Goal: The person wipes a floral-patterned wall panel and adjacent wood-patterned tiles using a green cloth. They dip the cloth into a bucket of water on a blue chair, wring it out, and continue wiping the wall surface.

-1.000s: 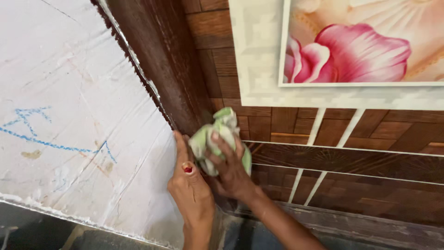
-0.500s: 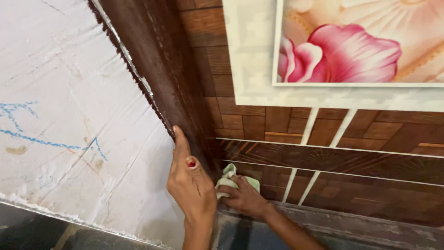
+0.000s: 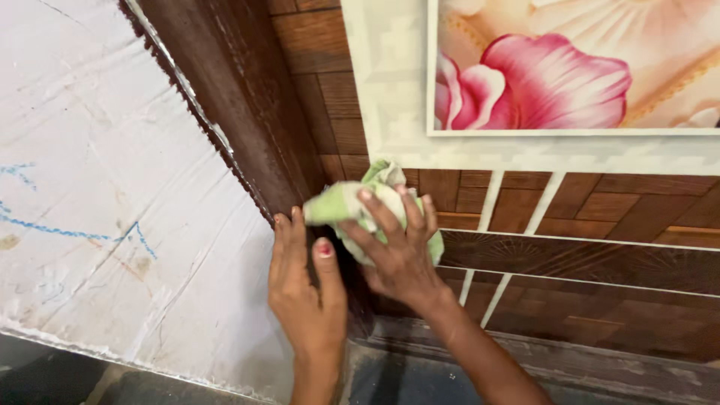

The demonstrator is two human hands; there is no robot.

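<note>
green and white cloth [image 3: 358, 204] sits bunched in the middle of the frame, pressed against the brown wood-pattern wall [image 3: 600, 217]. right hand [image 3: 401, 251] covers it from below, fingers [image 3: 382, 217] spread over the cloth and curled around it, holding it flat to the wall just beside the dark brown door frame [image 3: 240, 97]. left hand [image 3: 304, 289] lies just left of it, open and flat, fingers together and pointing up, with the thumb's red-painted nail showing; its fingertips touch the edge where the dark frame meets the pale, scuffed white panel [image 3: 90, 187]. the two hands are close, nearly touching at the thumb side.

the dark frame runs on a slant from the top centre down to the hands. the white panel fills the left of the frame and bears thin blue scribbled lines at mid left. at the upper right hangs a picture of a pink flower [image 3: 555, 82] inside a pale, patterned border [image 3: 390, 82]. white strips cross the brown wall at the right. a dusty grey ledge [image 3: 615, 367] runs along the lower right, under the right forearm.
</note>
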